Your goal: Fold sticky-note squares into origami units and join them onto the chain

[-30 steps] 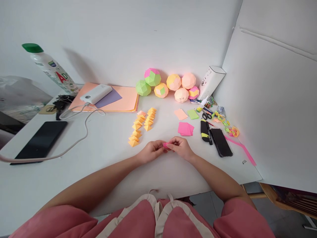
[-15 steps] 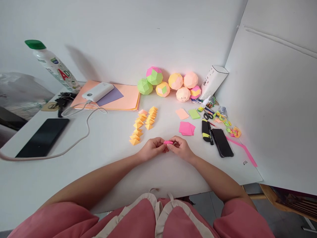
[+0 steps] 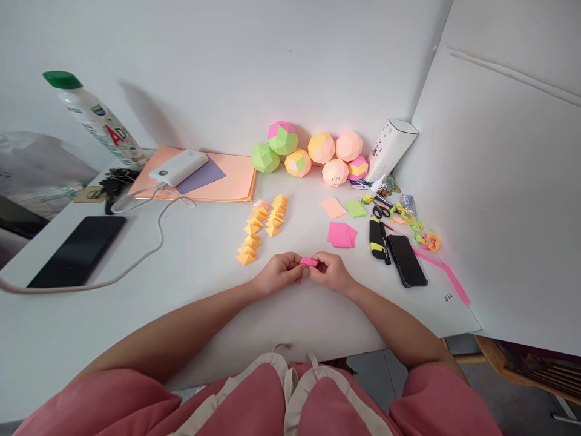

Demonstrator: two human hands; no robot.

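Observation:
A small folded pink paper [image 3: 309, 261] is held between both hands over the middle of the white table. My left hand [image 3: 281, 272] pinches its left end, and my right hand [image 3: 333, 272] pinches the right end. Beyond my left hand stand two rows of folded orange paper pieces [image 3: 251, 242], with a paler one at the far end. Pink paper squares [image 3: 342, 235] lie loosely stacked past my right hand. Behind them are peach squares [image 3: 333, 208] and green squares [image 3: 356, 208]. Several faceted paper balls [image 3: 321, 148] rest against the wall.
At the right lie a phone [image 3: 407, 260], a cutter [image 3: 376, 238], scissors [image 3: 380, 211], glue [image 3: 376, 186] and paper scraps. On the left are a black tablet [image 3: 77, 251], a cable, a power bank [image 3: 178, 168] on coloured sheets, and a bottle [image 3: 97, 121].
The fingers of my right hand have shifted slightly down and away from my left fingertips, and more of the pink paper shows between the hands.

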